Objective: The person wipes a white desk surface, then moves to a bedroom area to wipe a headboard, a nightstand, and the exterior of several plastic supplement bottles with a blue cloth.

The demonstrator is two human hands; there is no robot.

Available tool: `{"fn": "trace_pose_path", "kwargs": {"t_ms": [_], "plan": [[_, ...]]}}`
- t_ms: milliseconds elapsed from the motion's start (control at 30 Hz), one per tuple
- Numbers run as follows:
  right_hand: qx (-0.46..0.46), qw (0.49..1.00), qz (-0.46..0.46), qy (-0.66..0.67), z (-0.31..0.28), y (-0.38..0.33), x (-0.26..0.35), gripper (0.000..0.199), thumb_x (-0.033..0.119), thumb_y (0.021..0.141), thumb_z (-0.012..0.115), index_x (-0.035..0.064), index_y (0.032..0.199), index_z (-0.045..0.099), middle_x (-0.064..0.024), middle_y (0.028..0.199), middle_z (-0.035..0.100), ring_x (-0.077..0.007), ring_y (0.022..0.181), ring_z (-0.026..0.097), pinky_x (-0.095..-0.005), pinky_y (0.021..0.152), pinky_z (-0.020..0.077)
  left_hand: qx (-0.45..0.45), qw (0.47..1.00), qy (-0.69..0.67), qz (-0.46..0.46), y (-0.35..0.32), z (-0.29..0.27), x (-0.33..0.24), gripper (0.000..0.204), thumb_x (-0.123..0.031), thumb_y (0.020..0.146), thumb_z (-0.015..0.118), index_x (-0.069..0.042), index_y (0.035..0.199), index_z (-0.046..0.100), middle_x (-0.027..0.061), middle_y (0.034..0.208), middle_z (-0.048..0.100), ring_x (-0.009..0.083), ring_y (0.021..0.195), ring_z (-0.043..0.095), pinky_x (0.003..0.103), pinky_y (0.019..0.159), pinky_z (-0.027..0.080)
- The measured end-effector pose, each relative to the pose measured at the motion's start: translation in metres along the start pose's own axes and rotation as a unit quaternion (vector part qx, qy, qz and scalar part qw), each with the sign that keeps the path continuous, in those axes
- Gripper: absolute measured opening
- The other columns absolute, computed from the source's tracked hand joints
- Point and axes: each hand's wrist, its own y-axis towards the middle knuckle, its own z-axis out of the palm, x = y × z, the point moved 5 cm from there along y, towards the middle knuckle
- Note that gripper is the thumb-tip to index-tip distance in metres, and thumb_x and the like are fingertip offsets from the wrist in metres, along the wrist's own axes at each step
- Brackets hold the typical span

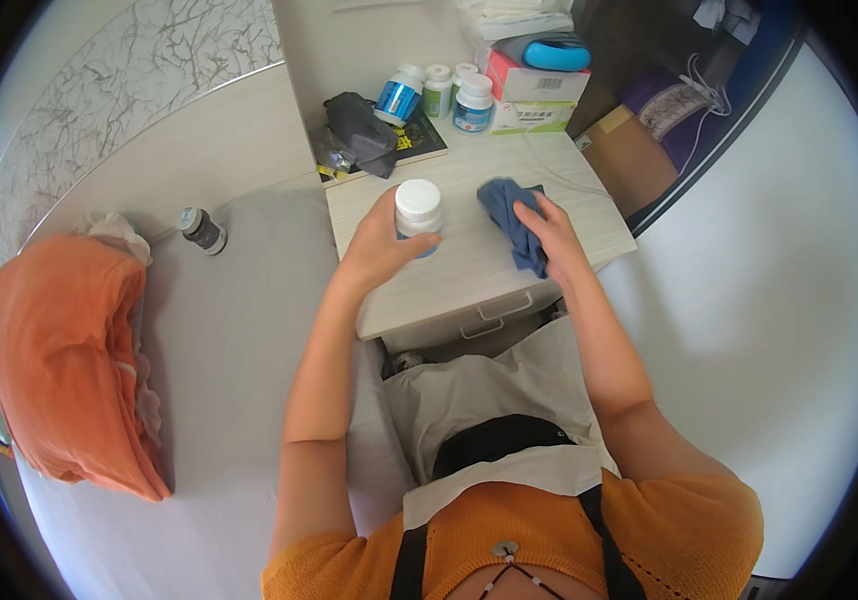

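Note:
My left hand (387, 247) is wrapped round a white pill bottle (419, 210) with a ribbed white cap and a blue label, most of which my fingers hide. The bottle stands upright at the surface of the pale wooden bedside cabinet (469, 285); whether its base touches the top I cannot tell. To its right, my right hand (556, 235) grips a crumpled blue-grey cloth (515, 222) over the same cabinet top. A gap separates cloth and bottle.
Behind are a tilted blue-labelled bottle (400, 94), several more bottles (473, 104), stacked boxes (539, 90), a grey pouch (363, 133) and a black book (421, 140). A dark jar (203, 231) and an orange pillow (69, 350) lie on the bed (249, 300). A white cable (564, 178) crosses the cabinet's right side.

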Motion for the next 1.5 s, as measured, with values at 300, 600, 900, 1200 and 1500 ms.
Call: {"fn": "trace_pose_path", "kwargs": {"t_ms": [300,600,900,1200,1500], "plan": [[0.241,0.914,-0.233,-0.228,0.109,0.009,0.083,0.029,0.027,0.087,0.065,0.0128,0.112,0.063,-0.0082,0.127,0.054,-0.0195,0.110,0.051,-0.0336,0.089,0.0431,-0.047,0.996,0.009,0.074,-0.001,0.000,-0.002,0.061,-0.007,0.071,0.073,-0.002,0.127,0.048,0.0204,0.125,0.054,0.0351,0.118,0.052,0.038,0.097,0.043],[0.119,0.895,-0.267,-0.337,0.124,0.008,0.084,0.032,0.030,0.075,0.069,0.0085,0.099,0.064,-0.0106,0.104,0.062,-0.0284,0.100,0.056,-0.0384,0.086,0.0455,-0.063,0.995,0.053,0.062,-0.006,0.001,-0.013,0.060,-0.002,0.068,0.069,-0.003,0.124,0.049,0.0195,0.119,0.056,0.0380,0.112,0.054,0.041,0.091,0.046],[0.113,0.965,-0.137,-0.193,0.108,0.062,0.051,0.026,0.018,0.085,0.062,0.0035,0.107,0.061,-0.0064,0.098,0.066,-0.0138,0.090,0.060,-0.0281,0.080,0.0471,-0.096,0.979,0.149,0.100,-0.005,0.001,0.003,0.064,-0.008,0.067,0.074,-0.004,0.124,0.044,0.0209,0.118,0.056,0.0386,0.110,0.055,0.042,0.089,0.047],[0.074,0.992,-0.026,-0.103,0.039,0.043,-0.001,0.027,0.010,0.089,0.061,0.0001,0.114,0.059,-0.0088,0.104,0.066,-0.0146,0.096,0.060,-0.0268,0.084,0.0474,0.031,0.998,0.040,0.025,-0.006,-0.026,-0.003,0.079,-0.011,0.074,0.074,-0.006,0.143,0.036,0.0159,0.138,0.048,0.0301,0.128,0.046,0.039,0.105,0.039],[0.113,0.982,-0.152,-0.008,0.081,-0.018,0.024,0.043,0.011,0.090,0.062,0.0036,0.132,0.052,-0.0087,0.120,0.061,-0.0149,0.107,0.057,-0.0264,0.094,0.0434,0.074,0.989,-0.060,0.117,-0.009,-0.035,-0.017,0.053,-0.004,0.087,0.059,-0.013,0.138,0.048,0.0096,0.144,0.045,0.0235,0.136,0.038,0.033,0.108,0.034]]}}
